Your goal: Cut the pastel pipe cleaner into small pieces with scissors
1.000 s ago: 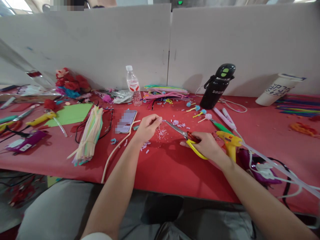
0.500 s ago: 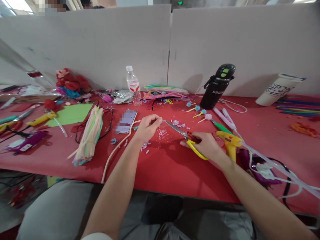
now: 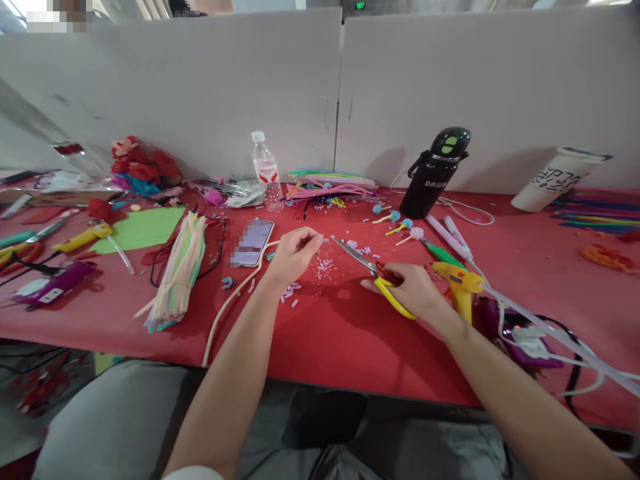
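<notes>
My left hand [image 3: 296, 253] is closed in a pinch above the middle of the red table. A long cream pipe cleaner [image 3: 239, 289] runs up from the table's front edge and passes behind my fingers. A small pale tip sticks out past the fingertips. My right hand [image 3: 407, 288] is wrapped round the yellow and red handles of a pair of scissors [image 3: 357, 255]. Their blades point up and left, close to the tip but apart from it. Beneath lie lilac cut bits [image 3: 290, 291] and fine pale crumbs [image 3: 325, 268].
Left of me lie a phone [image 3: 255, 243], a bundle of pale pipe cleaners [image 3: 179, 273] and green paper [image 3: 145, 229]. A plastic bottle [image 3: 267, 170] and a black flask [image 3: 434, 177] stand behind. To the right are a yellow glue gun [image 3: 461, 283] with cords and a white cup [image 3: 556, 180].
The scissors' tip has moved slightly right, away from the pale tip at my left fingers. My left hand has barely shifted.
</notes>
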{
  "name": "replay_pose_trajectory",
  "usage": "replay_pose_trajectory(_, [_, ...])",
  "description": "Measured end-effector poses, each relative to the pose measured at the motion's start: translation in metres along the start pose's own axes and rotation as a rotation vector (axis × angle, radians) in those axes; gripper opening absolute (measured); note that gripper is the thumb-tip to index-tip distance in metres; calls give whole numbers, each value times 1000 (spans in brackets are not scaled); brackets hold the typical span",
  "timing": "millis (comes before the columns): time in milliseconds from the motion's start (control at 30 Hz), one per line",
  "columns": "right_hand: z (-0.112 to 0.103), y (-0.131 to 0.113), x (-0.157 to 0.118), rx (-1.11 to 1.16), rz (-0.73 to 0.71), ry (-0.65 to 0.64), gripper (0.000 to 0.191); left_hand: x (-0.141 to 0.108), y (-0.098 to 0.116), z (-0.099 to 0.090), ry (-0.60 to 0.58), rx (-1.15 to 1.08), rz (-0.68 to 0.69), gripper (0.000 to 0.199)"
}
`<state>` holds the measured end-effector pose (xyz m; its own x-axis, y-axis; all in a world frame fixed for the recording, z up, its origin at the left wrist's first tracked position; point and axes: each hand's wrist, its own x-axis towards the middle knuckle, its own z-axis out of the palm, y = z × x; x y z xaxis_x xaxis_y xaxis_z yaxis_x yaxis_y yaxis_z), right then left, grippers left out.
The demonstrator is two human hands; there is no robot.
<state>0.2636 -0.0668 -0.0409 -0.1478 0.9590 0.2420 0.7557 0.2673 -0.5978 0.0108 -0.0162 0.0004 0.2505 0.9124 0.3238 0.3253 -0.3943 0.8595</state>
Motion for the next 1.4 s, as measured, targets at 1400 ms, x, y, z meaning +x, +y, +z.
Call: replay_pose_trajectory(1400, [-1,2,1,-11,2,-44,58,1,-2,0,-18,82,71,21])
